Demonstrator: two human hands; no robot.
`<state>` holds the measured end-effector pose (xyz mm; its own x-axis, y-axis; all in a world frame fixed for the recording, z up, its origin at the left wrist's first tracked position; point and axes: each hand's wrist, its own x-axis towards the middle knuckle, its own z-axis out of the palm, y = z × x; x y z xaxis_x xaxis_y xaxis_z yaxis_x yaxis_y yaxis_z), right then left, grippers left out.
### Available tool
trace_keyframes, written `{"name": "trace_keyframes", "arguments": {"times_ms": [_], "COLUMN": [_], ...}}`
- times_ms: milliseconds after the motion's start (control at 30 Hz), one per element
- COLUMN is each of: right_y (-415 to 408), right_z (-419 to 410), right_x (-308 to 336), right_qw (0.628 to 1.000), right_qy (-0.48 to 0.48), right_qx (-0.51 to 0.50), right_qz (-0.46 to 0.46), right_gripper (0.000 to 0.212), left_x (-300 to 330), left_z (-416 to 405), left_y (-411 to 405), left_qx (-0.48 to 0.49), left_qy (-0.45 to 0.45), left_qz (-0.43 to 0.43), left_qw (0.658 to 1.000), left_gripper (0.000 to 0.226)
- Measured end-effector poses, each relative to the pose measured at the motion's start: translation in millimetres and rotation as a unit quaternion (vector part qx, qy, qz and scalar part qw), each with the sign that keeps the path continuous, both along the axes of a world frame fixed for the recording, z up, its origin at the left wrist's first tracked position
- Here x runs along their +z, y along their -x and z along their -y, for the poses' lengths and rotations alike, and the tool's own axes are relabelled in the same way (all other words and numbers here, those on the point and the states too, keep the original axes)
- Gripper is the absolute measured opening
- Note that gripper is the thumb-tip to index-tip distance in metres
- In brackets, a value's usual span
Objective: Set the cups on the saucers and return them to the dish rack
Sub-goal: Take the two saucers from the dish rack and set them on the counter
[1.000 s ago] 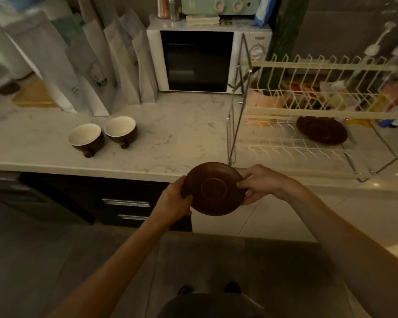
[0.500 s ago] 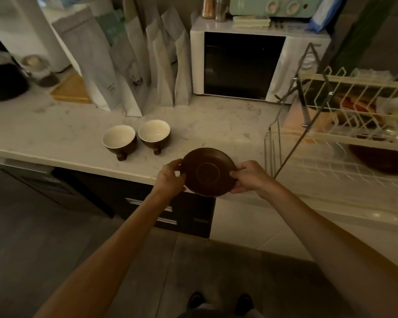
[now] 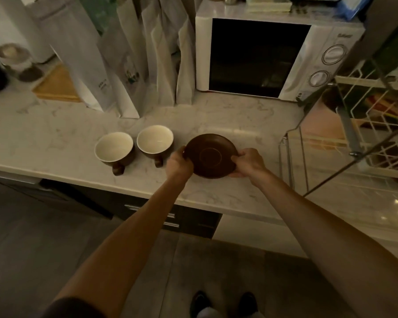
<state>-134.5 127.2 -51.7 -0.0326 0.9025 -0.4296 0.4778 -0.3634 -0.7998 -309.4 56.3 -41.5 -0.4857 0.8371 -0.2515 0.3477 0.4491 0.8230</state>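
A dark brown saucer [image 3: 210,154] is held level just over the marble counter, my left hand [image 3: 178,162] gripping its left rim and my right hand [image 3: 249,161] its right rim. Whether it touches the counter I cannot tell. Two brown cups with cream insides stand to its left: the nearer cup [image 3: 155,140] almost beside my left hand, the farther cup [image 3: 113,148] left of that, both with handles pointing toward me. The wire dish rack [image 3: 363,138] stands at the right edge.
A white microwave [image 3: 274,56] sits at the back of the counter [image 3: 55,134]. Several tall paper bags [image 3: 124,65] lean against the wall behind the cups. A wooden board [image 3: 55,84] and a dark jar [image 3: 16,60] are at the far left.
Both hands have carried the saucer left, away from the dish rack, and forward over the counter, down beside the two cups. The view has shifted left with them.
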Motion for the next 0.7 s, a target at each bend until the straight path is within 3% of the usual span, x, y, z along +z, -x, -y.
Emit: {"name": "trace_keyframes", "arguments": {"times_ms": [700], "right_y": [27.3], "right_z": [-61.9], "right_x": [-8.7], "right_qw": [0.999], "right_qy": [-0.014], "right_qx": [-0.029], "right_qz": [0.03], "right_gripper": [0.006], "left_x": [-16.3], "left_z": [-68.7], "left_y": [10.4], "left_qx": [0.024], "left_qy": [0.005], "left_qz": [0.001], "left_qw": [1.0], "left_gripper": [0.051]}}
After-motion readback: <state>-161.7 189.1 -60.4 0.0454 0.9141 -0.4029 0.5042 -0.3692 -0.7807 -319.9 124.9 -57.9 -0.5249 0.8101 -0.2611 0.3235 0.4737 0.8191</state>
